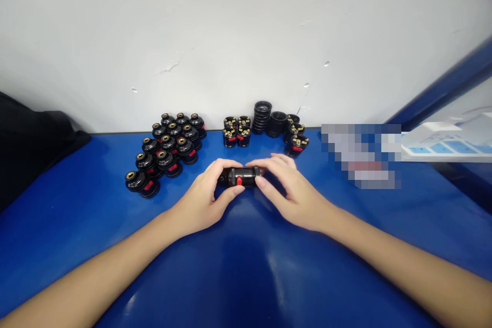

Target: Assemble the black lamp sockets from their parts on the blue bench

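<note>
Between both hands lies a black lamp holder (pixel 246 178) on its side, its red switch facing me. My left hand (pixel 209 192) is wrapped round its left, cap end, thumb below and fingers over the top. At its right end, a black ring sits round the body, and my right hand (pixel 286 184) grips there with thumb and fingers. Just beyond my hands stand several black socket inserts (pixel 237 136) with brass contacts and red switches. Next to them is a stack of black threaded rings (pixel 262 118), with a shorter stack (pixel 278 124) beside it.
Several lamp holders (pixel 169 161) stand upright in rows at the left. More socket inserts (pixel 296 142) are right of the rings. A pixelated patch (pixel 361 156) and a white-and-blue box (pixel 449 143) lie farther right. Black cloth (pixel 31 138) hangs at the left; a white wall (pixel 230 36) borders the blue table (pixel 246 277).
</note>
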`<state>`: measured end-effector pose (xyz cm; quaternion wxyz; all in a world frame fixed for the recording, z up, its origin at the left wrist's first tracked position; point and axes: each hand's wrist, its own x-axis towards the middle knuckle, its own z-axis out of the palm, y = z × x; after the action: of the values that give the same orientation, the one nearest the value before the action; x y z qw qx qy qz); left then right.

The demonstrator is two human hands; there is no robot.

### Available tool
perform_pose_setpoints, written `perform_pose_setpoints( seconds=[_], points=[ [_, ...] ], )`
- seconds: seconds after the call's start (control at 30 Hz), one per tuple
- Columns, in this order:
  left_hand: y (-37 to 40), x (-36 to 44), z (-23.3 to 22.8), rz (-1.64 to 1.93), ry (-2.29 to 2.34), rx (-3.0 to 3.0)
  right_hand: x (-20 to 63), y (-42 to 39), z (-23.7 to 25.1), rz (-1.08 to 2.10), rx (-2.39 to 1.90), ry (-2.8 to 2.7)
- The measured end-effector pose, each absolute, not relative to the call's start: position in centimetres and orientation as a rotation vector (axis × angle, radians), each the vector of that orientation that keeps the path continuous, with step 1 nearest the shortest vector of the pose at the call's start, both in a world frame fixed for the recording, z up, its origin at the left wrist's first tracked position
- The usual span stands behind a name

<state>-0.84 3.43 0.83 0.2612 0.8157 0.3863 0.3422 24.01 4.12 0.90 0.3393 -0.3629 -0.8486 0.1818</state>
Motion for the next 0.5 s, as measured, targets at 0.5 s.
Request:
perform_pose_setpoints(
  seconds=[0.5],
  points=[
    [3.36, -0.85, 0.84, 0.937, 1.035, 2.205, 23.95, 4.32, 0.85, 0.478, -0.926, -2.153]
  ],
)
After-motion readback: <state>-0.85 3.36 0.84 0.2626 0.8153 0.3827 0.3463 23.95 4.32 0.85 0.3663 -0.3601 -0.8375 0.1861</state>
